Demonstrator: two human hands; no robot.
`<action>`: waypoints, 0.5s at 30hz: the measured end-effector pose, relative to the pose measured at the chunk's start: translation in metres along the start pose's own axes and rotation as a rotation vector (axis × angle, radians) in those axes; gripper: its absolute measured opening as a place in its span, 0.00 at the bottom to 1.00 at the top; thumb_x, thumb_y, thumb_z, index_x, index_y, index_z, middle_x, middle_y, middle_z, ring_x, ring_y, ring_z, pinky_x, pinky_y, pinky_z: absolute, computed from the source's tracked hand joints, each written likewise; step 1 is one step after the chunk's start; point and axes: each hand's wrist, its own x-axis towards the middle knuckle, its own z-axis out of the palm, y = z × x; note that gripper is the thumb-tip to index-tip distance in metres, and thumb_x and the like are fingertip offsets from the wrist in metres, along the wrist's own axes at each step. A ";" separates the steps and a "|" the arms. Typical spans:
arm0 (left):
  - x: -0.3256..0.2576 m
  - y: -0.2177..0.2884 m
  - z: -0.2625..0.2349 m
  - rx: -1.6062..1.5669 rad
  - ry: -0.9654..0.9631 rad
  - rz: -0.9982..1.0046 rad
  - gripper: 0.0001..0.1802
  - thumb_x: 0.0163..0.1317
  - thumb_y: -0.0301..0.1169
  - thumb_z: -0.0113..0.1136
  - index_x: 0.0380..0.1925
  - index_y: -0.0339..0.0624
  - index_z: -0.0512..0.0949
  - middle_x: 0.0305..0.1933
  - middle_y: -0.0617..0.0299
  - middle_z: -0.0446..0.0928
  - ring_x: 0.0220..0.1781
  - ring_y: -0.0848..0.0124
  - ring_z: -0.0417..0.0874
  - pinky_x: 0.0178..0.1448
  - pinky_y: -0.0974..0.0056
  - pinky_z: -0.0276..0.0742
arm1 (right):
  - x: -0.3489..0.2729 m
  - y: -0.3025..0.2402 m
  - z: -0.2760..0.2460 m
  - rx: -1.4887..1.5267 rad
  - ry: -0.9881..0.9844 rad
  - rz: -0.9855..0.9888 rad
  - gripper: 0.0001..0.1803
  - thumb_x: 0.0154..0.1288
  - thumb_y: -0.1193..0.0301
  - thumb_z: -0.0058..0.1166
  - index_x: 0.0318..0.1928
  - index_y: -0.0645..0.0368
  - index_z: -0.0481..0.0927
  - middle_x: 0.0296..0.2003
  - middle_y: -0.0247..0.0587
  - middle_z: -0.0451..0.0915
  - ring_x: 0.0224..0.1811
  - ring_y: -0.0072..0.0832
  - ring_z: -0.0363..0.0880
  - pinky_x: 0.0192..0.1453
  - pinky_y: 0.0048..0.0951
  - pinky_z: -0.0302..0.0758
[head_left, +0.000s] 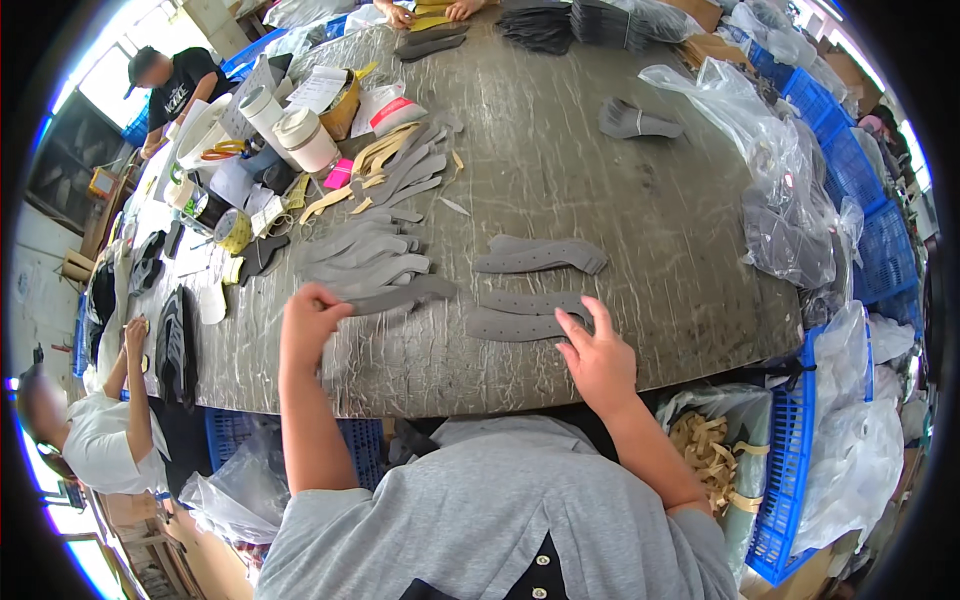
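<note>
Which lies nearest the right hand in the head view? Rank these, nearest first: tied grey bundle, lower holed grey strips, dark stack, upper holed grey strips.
From the right hand:
1. Lower holed grey strips: at its fingertips, leftward.
2. Upper holed grey strips: just beyond those.
3. Tied grey bundle: farther up the table.
4. Dark stack: toward the far edge.

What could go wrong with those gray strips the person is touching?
The gray strip might slip, since the left hand seems to pinch it only at one end. It is right beside an overlapping pile of gray strips, so moving it could drag others along. The right hand has its fingers at the end of the gray pieces with small holes, so a bump could knock them askew.
</note>
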 end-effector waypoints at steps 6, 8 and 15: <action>-0.009 0.008 0.012 0.230 0.234 0.207 0.20 0.54 0.30 0.70 0.47 0.39 0.78 0.40 0.56 0.81 0.32 0.69 0.74 0.39 0.63 0.73 | 0.001 -0.007 0.003 0.035 -0.115 -0.039 0.18 0.56 0.69 0.64 0.49 0.50 0.84 0.60 0.43 0.72 0.35 0.37 0.83 0.36 0.36 0.79; -0.043 0.039 0.056 0.215 0.013 0.321 0.25 0.55 0.33 0.70 0.52 0.40 0.75 0.47 0.50 0.78 0.47 0.57 0.79 0.49 0.58 0.76 | 0.007 -0.027 -0.014 0.115 -0.100 -0.033 0.15 0.57 0.71 0.63 0.46 0.56 0.84 0.55 0.43 0.76 0.35 0.38 0.83 0.36 0.36 0.79; -0.104 0.105 0.148 0.111 -0.383 0.978 0.47 0.54 0.63 0.55 0.64 0.37 0.63 0.45 0.49 0.71 0.44 0.51 0.79 0.44 0.54 0.79 | 0.015 -0.051 -0.019 0.741 -0.047 0.053 0.08 0.54 0.77 0.63 0.36 0.64 0.81 0.29 0.46 0.81 0.29 0.37 0.81 0.32 0.31 0.75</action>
